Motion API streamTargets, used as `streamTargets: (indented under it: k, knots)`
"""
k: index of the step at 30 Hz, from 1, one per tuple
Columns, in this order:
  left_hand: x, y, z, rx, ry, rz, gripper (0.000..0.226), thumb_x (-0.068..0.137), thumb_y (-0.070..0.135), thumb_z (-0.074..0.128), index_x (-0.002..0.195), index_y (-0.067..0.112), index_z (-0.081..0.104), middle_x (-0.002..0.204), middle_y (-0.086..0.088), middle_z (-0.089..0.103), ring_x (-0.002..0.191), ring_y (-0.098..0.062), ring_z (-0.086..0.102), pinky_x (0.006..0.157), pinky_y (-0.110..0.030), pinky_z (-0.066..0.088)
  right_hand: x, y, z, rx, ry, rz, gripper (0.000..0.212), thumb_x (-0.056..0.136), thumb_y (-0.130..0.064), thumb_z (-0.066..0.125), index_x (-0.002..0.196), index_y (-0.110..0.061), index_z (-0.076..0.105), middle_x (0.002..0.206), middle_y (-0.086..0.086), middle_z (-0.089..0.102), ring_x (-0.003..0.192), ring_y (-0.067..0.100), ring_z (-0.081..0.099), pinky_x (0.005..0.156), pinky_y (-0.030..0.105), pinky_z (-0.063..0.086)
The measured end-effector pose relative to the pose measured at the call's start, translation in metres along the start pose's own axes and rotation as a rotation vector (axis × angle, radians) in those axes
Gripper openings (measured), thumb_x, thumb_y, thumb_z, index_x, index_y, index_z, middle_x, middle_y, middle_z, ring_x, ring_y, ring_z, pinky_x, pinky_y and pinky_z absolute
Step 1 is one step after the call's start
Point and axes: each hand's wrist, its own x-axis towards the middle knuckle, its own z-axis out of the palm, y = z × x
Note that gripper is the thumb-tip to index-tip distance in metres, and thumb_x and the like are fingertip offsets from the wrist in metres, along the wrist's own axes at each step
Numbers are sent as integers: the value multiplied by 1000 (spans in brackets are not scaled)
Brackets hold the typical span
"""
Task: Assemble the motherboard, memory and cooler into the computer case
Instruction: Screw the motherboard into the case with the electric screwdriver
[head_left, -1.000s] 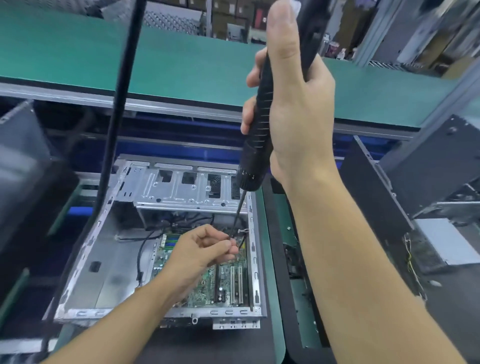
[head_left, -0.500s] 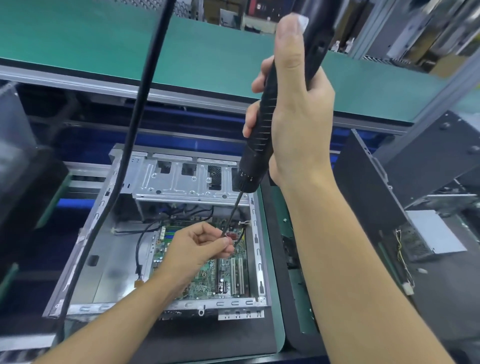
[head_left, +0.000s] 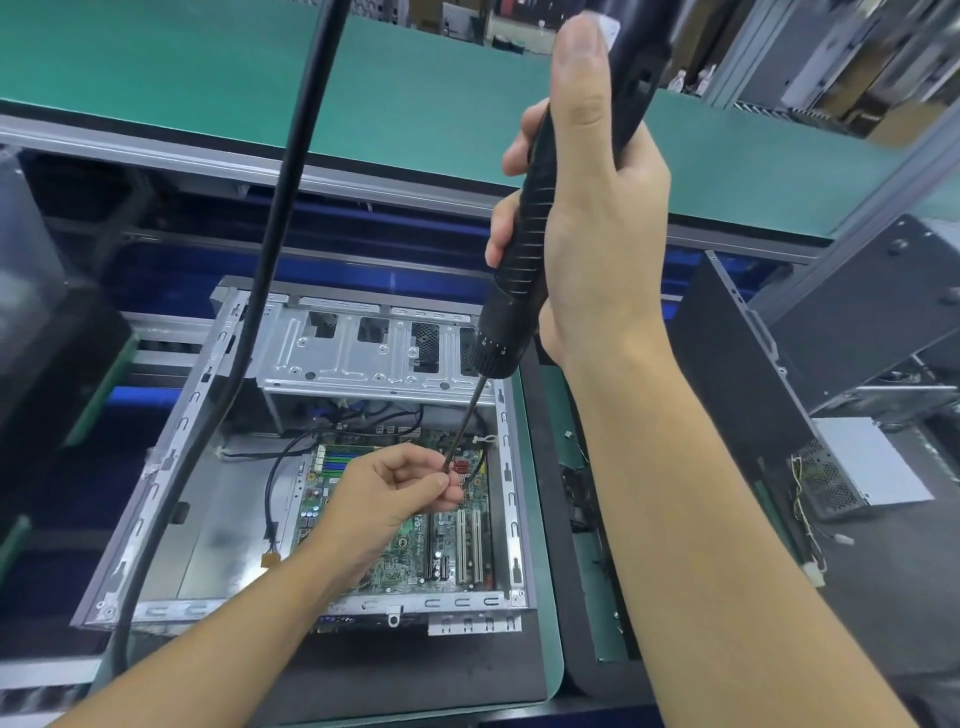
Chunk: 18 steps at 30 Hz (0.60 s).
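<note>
The step in hand looks like screwing the motherboard (head_left: 405, 556) down, judging by the tool. The computer case (head_left: 171, 467) lies open on its side on the bench (head_left: 415, 670). The motherboard sits flat inside it, toward the right wall. Its memory slots (head_left: 335, 462) show beyond the left wrist and appear empty, and no cooler shows on the part of the board in view. The right hand (head_left: 587, 223) is wrapped round the black electric screwdriver (head_left: 519, 260), thumb laid up along its body. It holds the tool tilted above the case, and the cord (head_left: 291, 182) hangs down the left of the view. The left hand (head_left: 384, 493) hovers over the board, thumb and forefinger pinching the lower end of the bit (head_left: 467, 415). Whether a screw sits at those fingertips is too small to tell. My reading is that the bit is being loaded or steadied before driving. The next move calls for guiding the tip straight down onto a mounting hole, clear of the black cable (head_left: 478, 467) just beside it. The left hand should let go of the bit before the driver runs. Memory and cooler appear not yet fitted.
</note>
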Motion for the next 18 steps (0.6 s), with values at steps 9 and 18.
streamTargets:
  k: [9,18]
  knots:
    - [1,-1,-4,86,45,70,13,81,-6,71,89,4,72,83,-24,72,80,-34,73,68,-27,60,0,5,2,3,-13,2,36,97,-41,59,89,-7,54,77,8,53,48,23,52,47,35,48]
    - [1,-11,-11,278,69,202,18,81,11,78,90,27,74,81,-8,76,80,-25,74,75,-30,61,-3,11,4,43,-59,-3,36,94,-42,58,91,-5,56,77,7,54,45,22,51,46,33,46]
